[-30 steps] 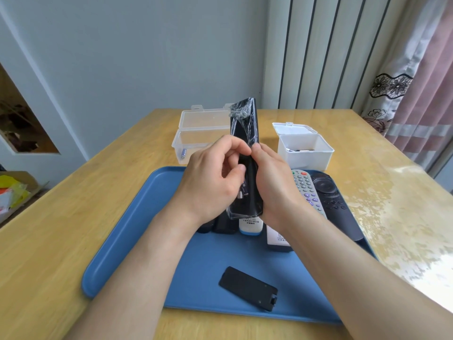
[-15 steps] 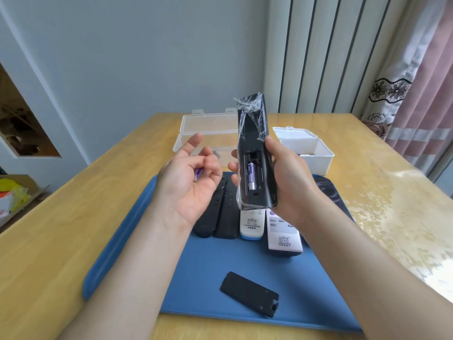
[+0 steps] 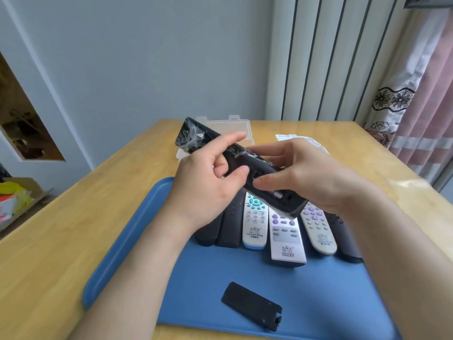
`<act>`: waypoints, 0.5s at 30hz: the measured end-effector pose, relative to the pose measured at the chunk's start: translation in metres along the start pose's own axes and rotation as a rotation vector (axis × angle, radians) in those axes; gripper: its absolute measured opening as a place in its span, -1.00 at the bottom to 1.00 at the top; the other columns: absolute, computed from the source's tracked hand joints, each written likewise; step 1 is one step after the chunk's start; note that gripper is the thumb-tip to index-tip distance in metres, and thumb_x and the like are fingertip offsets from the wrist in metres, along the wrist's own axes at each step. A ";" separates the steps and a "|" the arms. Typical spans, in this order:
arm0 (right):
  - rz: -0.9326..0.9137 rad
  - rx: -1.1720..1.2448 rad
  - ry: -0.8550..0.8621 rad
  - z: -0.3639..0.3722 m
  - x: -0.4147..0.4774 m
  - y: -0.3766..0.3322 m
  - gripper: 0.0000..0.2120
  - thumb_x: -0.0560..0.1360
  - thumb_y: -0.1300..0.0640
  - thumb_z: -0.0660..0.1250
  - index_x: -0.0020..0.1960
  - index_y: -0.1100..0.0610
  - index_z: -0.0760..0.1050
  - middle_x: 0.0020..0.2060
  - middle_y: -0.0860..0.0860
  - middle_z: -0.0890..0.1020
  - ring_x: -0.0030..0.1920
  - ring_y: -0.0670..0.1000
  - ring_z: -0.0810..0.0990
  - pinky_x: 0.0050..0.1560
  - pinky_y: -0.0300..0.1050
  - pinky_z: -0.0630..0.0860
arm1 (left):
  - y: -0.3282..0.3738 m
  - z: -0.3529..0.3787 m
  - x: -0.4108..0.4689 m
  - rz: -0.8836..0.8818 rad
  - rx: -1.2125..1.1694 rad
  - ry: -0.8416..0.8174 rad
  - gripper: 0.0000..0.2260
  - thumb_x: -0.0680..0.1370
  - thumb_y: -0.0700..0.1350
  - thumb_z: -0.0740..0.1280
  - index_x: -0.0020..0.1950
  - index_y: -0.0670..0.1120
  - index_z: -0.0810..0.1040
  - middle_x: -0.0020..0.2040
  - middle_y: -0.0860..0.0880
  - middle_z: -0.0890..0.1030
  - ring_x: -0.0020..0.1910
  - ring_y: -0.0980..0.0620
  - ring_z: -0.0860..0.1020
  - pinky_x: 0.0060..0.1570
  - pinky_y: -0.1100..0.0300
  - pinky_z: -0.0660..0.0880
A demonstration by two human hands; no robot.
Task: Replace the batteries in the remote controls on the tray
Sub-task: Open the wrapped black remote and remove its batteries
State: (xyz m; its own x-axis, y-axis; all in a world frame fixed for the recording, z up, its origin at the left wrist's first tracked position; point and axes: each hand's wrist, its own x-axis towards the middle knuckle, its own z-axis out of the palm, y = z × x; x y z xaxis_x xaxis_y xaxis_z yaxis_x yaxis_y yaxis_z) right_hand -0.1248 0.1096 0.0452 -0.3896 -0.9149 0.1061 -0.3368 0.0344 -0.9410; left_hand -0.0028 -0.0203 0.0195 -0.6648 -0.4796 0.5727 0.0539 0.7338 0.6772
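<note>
Both hands are closed on one remote. The left hand (image 3: 208,190) clamps the upper body of the black remote (image 3: 235,165) between thumb and fingers; the right hand (image 3: 308,177) cups its lower end from the far side, thumb laid beside the open battery bay. The remote is held tilted above the tray (image 3: 117,253), bay facing up. Something pale shows in the bay; blur prevents saying whether it is a cell or a contact.

Judgement: the step in hand is working a cell out of the bay. It is best done by steadying the body with the left hand and prying at the spring end with one fingertip, so the cell lifts rather than slides.

The remote is wrapped in crinkled clear film, glossy and likely slippery. Its detached battery cover (image 3: 252,305), flat matte black plastic, lies on the near part of the tray. Six more remotes (image 3: 284,236) lie side by side on the smooth blue tray, which sits on the wooden table (image 3: 49,241).
</note>
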 end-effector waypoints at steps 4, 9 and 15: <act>0.002 0.231 0.148 0.004 0.006 0.007 -0.59 0.43 0.45 0.38 0.22 0.17 0.58 -0.05 0.18 0.72 -0.12 0.12 0.66 0.07 0.06 0.62 | 0.002 -0.001 -0.003 0.068 0.126 0.013 -0.56 0.43 -0.04 0.47 0.28 0.20 0.52 -0.44 0.10 0.27 -0.39 0.14 0.33 -0.30 0.47 0.27; 0.052 0.557 0.178 0.005 0.008 0.006 -0.67 0.48 0.47 0.19 0.15 0.30 0.59 0.05 0.36 0.64 -0.05 0.18 0.62 0.12 0.04 0.57 | 0.004 0.009 -0.005 0.101 0.135 0.040 -0.73 0.45 -0.04 0.46 0.13 0.16 0.59 -0.46 0.07 0.23 -0.43 0.12 0.30 -0.38 0.34 0.27; -0.002 0.814 0.079 0.006 0.004 0.004 -0.59 0.40 0.35 0.29 0.25 0.33 0.49 0.07 0.31 0.65 0.04 0.23 0.66 0.08 0.07 0.62 | 0.006 0.006 -0.002 0.124 0.025 0.166 -0.91 0.44 -0.08 0.49 -0.09 0.02 0.64 -0.48 0.09 0.23 -0.47 0.14 0.26 -0.38 0.36 0.24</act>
State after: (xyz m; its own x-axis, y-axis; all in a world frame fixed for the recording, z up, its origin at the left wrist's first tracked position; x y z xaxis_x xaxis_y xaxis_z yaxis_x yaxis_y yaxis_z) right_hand -0.1222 0.1038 0.0402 -0.4594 -0.8824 0.1018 0.3782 -0.2980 -0.8765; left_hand -0.0052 -0.0118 0.0200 -0.5225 -0.4562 0.7204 0.1077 0.8028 0.5865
